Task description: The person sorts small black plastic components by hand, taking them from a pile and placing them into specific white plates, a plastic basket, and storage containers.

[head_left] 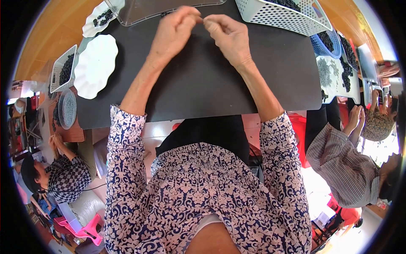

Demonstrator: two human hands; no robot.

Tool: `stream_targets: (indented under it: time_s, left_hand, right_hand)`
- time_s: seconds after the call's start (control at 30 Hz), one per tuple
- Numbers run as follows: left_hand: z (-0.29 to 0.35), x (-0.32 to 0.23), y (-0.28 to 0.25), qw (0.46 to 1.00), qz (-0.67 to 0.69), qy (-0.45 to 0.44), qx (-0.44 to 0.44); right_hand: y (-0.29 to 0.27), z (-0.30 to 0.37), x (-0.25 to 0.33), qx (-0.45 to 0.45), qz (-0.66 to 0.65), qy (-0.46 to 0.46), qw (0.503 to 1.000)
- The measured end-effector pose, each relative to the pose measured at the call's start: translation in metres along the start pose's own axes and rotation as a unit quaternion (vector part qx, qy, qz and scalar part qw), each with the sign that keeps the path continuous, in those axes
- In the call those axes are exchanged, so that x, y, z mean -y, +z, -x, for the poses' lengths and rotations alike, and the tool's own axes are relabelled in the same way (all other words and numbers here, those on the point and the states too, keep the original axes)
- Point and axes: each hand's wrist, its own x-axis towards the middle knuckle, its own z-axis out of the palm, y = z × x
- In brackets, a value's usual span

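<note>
My left hand (175, 34) and my right hand (230, 38) meet above the far part of the dark table (203, 84). Fingers of both are curled in, thumbs against fingertips, and the tips nearly touch. Whatever lies in the pinch is too small or hidden to name; the left fingers are slightly blurred. Just beyond my left hand is a clear plastic tray (144, 10), with a few small black pieces (164, 14) by its near edge. Beyond my right hand stands a white perforated basket (287, 19) holding black pieces (287, 3).
To the left lie a white scalloped plate (96, 65), a scalloped dish (89, 27) with black pieces, a small white basket (54, 78) and a round clear container (67, 109). Blue basket (336, 48) and white tray (334, 91) sit right. People work on both sides.
</note>
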Motion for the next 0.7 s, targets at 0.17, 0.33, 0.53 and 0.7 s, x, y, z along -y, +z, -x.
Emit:
stream_targets:
  time_s: [0.17,0.33,0.53,0.7]
  left_hand:
    - [-0.014,0.017,-0.034,0.971,-0.214,0.05,-0.09]
    - [-0.008,0.03,-0.011,0.898,-0.419,0.136,0.007]
    - [-0.005,0.023,-0.006,0.887,-0.433,0.146,0.064]
    - [-0.002,-0.004,-0.001,0.979,0.116,-0.157,0.062]
  right_hand:
    - [-0.015,-0.006,-0.001,0.037,-0.391,0.189,0.9]
    - [-0.012,0.001,-0.008,0.077,-0.332,0.171,0.924]
    - [-0.01,0.001,0.004,0.049,-0.171,0.136,0.975]
    - [-0.01,-0.002,0.004,0.015,0.051,0.015,0.998]
